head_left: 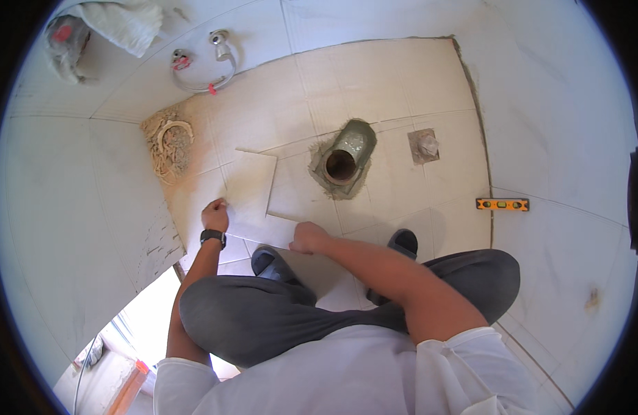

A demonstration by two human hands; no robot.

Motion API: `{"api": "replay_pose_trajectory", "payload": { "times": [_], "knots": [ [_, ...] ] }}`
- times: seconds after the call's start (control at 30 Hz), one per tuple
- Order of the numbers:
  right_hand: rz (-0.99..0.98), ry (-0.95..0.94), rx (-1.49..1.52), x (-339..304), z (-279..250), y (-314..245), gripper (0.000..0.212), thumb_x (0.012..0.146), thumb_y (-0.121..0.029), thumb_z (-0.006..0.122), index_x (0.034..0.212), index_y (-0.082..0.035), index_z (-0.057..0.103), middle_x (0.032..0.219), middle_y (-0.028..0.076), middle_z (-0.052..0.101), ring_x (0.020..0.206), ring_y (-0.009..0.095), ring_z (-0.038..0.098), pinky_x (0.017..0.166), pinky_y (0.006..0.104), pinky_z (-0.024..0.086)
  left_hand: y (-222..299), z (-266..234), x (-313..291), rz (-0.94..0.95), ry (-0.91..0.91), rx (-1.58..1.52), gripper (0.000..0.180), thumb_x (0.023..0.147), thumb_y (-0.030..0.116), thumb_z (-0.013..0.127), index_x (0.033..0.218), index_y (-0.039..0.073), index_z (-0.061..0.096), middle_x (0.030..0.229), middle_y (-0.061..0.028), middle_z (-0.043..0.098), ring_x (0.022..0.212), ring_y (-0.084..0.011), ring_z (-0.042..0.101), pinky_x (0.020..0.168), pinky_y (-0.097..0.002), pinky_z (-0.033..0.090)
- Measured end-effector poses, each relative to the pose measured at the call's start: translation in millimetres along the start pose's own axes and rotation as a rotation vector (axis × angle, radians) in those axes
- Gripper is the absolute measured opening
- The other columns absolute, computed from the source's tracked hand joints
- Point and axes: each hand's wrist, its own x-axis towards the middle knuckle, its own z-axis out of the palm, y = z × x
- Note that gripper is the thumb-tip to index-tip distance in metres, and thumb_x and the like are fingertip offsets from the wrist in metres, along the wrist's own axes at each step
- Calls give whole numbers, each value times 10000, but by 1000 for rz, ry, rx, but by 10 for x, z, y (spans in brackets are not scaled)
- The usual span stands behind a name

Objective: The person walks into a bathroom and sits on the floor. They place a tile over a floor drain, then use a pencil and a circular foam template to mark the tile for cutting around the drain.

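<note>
Tiled floor (395,77) of a small room, boxed in by pale wall panels (550,131), seen from above in the head view. Pale L-shaped sheet (252,183) is set over the floor left of the pipe opening (340,166), its inner notch turned toward the pipe, probably so the grey mortar (362,137) around it is left uncovered. Material can't be told.

Right hand (310,237): fingers curled tight around the sheet's near right end, forearm brought across the body, likely because that end lies left of the right knee. Undersides of the fingers are hidden. Left hand (215,216): fingertips drawn close together at the sheet's left edge; whether the edge is pinched or merely steadied can't be told. With one hand at each side, sheet can presumably be kept from twisting.

Slippers (404,242) are planted apart, knees spread, so reach between them is kept free. Orange spirit level (502,205) is placed along the right-hand wall's foot, presumably to be kept clear of the hands but within reach. Flexible hose (194,88) is looped by the wall valve (220,45), well off the floor work. Rubble patch (172,142) is left bare in the far left corner.
</note>
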Motion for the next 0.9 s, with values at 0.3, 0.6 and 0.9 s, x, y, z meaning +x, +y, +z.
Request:
{"api": "replay_pose_trajectory", "payload": {
  "times": [0.3,0.6,0.9],
  "knots": [
    [15,540,-493,-1260,-2739,733,513,953,-496,585,937,-20,774,1023,201,747,1023,375,710,890,472,559,1140,-1116,252,229,-99,90,338,930,229,746,1192,19,713,909,-98,735,826,-231,673,787,-350,538],
    [264,848,-26,-1988,-3126,1887,620,1011,-571,533,1001,-1,777,1075,258,734,1038,364,704,925,426,540,4050,-1089,304,617,-400,-45,456,868,151,726,1294,4,657,1050,-129,774,992,-232,743,900,-338,549],
    [-407,845,1338,-2124,-2909,947,1080,963,-797,384,1652,-38,43,1709,216,124,1568,361,175,1258,526,135,4899,1631,-1195,752,-347,-938,688,1017,423,609,1587,106,389,1555,-212,480,1478,-307,412,1201,-388,339]
  ]
}}
